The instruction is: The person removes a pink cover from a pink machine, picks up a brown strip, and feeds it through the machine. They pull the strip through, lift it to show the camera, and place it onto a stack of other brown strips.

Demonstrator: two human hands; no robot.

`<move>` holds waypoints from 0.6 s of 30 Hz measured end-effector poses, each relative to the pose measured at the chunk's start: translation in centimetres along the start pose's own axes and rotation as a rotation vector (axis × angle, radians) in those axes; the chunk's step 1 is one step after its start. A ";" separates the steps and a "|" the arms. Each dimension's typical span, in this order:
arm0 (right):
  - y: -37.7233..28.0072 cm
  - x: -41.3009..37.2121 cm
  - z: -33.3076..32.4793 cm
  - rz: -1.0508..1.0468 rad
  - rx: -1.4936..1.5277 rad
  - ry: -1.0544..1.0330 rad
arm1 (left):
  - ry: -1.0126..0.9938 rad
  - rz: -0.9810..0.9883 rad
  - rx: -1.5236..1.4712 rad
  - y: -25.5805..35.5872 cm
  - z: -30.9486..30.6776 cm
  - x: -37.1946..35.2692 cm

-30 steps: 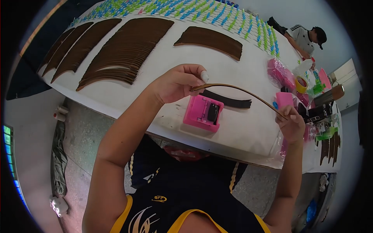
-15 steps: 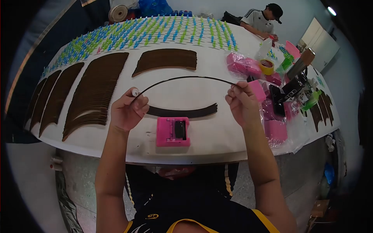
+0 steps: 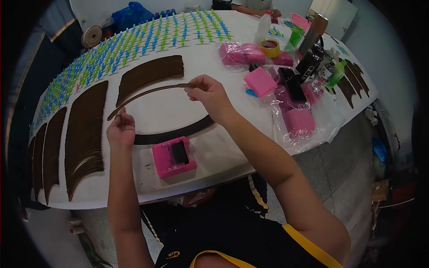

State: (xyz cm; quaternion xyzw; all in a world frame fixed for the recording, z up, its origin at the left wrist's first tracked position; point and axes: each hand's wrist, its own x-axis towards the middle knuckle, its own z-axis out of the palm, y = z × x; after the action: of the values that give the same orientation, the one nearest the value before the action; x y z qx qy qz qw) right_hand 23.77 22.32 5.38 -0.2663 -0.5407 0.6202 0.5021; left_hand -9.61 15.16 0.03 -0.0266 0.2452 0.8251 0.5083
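Observation:
A thin, curved brown strip (image 3: 154, 91) spans my two hands above the white table. My left hand (image 3: 121, 130) pinches it close to its left end, which pokes out past the fingertips. The other end is between the thumb and fingers of my right hand (image 3: 210, 96). Just beyond the strip lies a fanned stack of similar brown strips (image 3: 152, 73). Below my hands a dark curved bundle (image 3: 174, 132) rests on the table, its right end hidden behind my right wrist. Nearer to me sits a pink block-like device (image 3: 164, 167) with a black part in its recess.
More brown stacks (image 3: 85, 138) line the left side. Rows of blue and green clips (image 3: 156, 35) cover the far table (image 3: 250, 27). Pink packages (image 3: 241, 53), yellow tape (image 3: 270, 48), a phone (image 3: 292, 85) and bottles (image 3: 311, 60) crowd the right. Another person's hand (image 3: 276, 13) is at the far end.
Both hands have moved left with the strip, toward the brown stack at the back. The strip has turned from edge-on to show its brown face. My view has shifted too.

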 end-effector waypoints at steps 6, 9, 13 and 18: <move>1.3 3.4 -0.3 0.081 -0.200 -0.046 | -0.073 -0.230 0.242 -2.8 0.6 2.6; 2.0 4.9 -0.7 0.109 -0.233 -0.090 | -0.002 -0.222 0.315 -4.0 2.3 2.6; 3.1 6.9 -0.9 0.107 -0.434 -0.048 | 0.020 -0.282 0.501 -4.6 2.7 3.8; 5.7 9.9 -2.0 0.128 -0.599 -0.107 | -0.194 -0.101 1.436 -4.6 4.6 2.3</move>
State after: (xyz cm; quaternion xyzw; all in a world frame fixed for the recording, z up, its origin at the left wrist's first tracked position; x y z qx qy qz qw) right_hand 20.10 32.66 1.58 -0.4028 -0.7072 0.4767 0.3321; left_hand -5.84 20.74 1.61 0.3756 0.6788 0.4348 0.4573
